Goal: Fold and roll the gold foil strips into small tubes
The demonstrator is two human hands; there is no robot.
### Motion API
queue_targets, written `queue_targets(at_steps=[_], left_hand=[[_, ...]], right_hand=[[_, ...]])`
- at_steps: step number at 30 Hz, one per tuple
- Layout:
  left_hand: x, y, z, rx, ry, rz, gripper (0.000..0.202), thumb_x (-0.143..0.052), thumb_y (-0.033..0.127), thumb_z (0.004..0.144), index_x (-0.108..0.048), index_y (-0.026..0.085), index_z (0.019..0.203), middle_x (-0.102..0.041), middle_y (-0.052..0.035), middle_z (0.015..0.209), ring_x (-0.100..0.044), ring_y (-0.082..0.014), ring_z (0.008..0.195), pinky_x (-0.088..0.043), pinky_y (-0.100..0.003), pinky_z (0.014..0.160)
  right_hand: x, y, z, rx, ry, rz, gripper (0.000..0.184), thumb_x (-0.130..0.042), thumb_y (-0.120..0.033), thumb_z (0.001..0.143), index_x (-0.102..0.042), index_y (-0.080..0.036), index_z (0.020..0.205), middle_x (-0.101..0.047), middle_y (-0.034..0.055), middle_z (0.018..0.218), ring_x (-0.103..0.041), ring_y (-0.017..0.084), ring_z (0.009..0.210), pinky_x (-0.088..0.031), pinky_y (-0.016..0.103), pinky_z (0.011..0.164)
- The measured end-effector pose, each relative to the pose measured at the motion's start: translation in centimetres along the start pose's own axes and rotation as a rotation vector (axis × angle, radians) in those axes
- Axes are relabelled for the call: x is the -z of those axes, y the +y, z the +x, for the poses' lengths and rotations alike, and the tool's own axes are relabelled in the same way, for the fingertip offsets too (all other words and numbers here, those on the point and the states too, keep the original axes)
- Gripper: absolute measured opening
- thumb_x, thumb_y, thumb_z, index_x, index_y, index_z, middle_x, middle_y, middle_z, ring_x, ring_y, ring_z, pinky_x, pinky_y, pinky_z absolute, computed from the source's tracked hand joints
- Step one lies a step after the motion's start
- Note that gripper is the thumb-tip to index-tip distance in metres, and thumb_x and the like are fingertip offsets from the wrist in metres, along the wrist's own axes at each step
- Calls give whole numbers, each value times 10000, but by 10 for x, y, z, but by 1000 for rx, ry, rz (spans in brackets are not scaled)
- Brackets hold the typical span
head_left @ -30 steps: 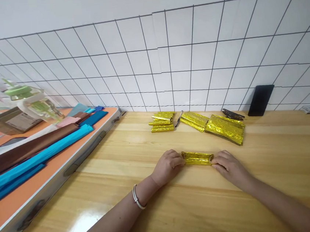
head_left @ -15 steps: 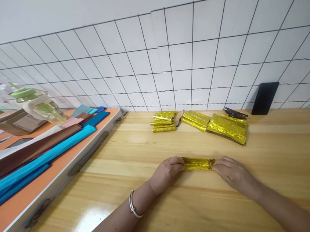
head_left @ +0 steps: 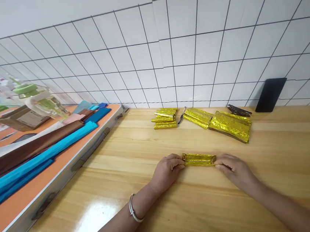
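Note:
A folded strip of gold foil paper (head_left: pixel 198 159) lies on the wooden table (head_left: pixel 147 150), stretched between my two hands. My left hand (head_left: pixel 168 172), with a silver bangle on its wrist, pinches the strip's left end. At the strip's right end, my right hand (head_left: pixel 234 168) has its fingers closed on the foil. Farther back lie a small pile of folded gold pieces (head_left: pixel 165 118) and stacks of flat gold foil sheets (head_left: pixel 222 123).
An orange board (head_left: pixel 20 204) on the left carries rolls of blue and brown crepe paper (head_left: pixel 37 154), a cardboard box and a green-capped bottle (head_left: pixel 41 102). A black phone (head_left: pixel 270 94) leans on the tiled wall; a small dark tool (head_left: pixel 182 115) and a dark clip (head_left: pixel 239 110) lie by the foil.
Both hands stay pinched on the ends of the gold strip; the strip looks a little flatter and tighter. The view has shifted slightly.

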State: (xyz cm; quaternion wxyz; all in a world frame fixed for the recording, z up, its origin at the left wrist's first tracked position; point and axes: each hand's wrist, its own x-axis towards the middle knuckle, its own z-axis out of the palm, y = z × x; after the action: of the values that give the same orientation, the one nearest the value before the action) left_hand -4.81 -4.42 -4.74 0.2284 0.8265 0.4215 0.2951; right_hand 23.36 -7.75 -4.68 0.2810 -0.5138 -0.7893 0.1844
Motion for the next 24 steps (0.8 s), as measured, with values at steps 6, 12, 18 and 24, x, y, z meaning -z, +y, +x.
queue_targets(at_steps=[6, 12, 18, 24], left_hand=[[-1, 10, 1, 64, 19, 23, 140, -528, 215, 851, -668, 211, 843, -632, -26, 916, -589, -135, 822, -467, -232, 774], [0, 13, 1, 81, 26, -32, 135, -527, 187, 845, -660, 210, 837, -596, -21, 932, -570, -123, 840, -453, -219, 775], [-2, 15, 4, 118, 39, -75, 133, -531, 163, 826, -649, 192, 772, -574, -24, 888, -559, -121, 817, -455, -227, 759], [-4, 14, 9, 118, 42, -114, 144, -510, 140, 824, -629, 179, 755, -560, -36, 880, -549, -129, 838, -456, -243, 784]], right_hand=[[-4, -5, 2, -67, 17, -2, 138, -477, -251, 842, -601, -226, 788, -604, 19, 776, -551, 182, 744, -414, 293, 673], [-4, -8, 3, -84, 19, 5, 130, -477, -248, 835, -594, -227, 784, -601, 10, 767, -543, 177, 733, -399, 282, 665], [-4, -11, 4, -114, 40, 31, 153, -459, -257, 846, -600, -232, 792, -614, -2, 764, -548, 171, 734, -394, 274, 665], [-8, -11, 3, -120, 69, 4, 151, -466, -258, 838, -606, -231, 787, -607, 6, 772, -547, 174, 742, -397, 280, 671]])
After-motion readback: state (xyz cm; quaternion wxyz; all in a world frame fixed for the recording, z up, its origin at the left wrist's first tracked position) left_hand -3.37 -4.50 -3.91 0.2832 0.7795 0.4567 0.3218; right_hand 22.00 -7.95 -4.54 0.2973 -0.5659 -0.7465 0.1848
